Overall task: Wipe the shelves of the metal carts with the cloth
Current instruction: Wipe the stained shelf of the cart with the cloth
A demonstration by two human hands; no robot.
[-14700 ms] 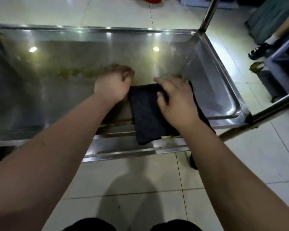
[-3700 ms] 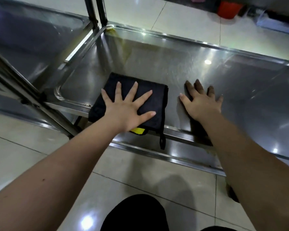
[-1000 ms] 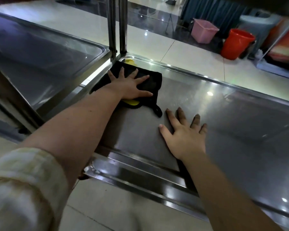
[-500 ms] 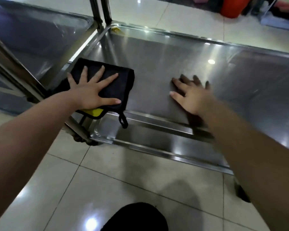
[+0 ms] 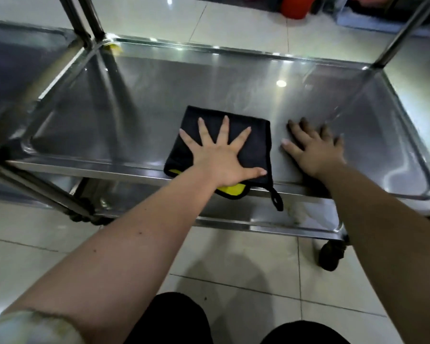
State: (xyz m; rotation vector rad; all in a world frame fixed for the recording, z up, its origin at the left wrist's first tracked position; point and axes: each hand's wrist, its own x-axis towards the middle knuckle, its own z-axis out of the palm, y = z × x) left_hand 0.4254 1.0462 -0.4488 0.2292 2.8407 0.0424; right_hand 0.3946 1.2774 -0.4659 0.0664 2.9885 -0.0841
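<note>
The shelf (image 5: pixel 233 95) of the metal cart was being wiped, a step judged to be partly done. The folded black cloth (image 5: pixel 258 147) lay on the shelf by its front rim, its yellow underside and hanging loop (image 5: pixel 277 202) showing over the edge. It was pressed flat by the left hand (image 5: pixel 219 160), fingers spread wide, nothing gripped. The right hand (image 5: pixel 315 155) was laid on bare steel just beside it, fingers straight. A sweep toward the right end seemed called for next, and the right hand stood in that path. A second cart (image 5: pixel 23 70) was set against the left side. A red bucket (image 5: pixel 297 6) and a caster (image 5: pixel 332 254) were also seen.
</note>
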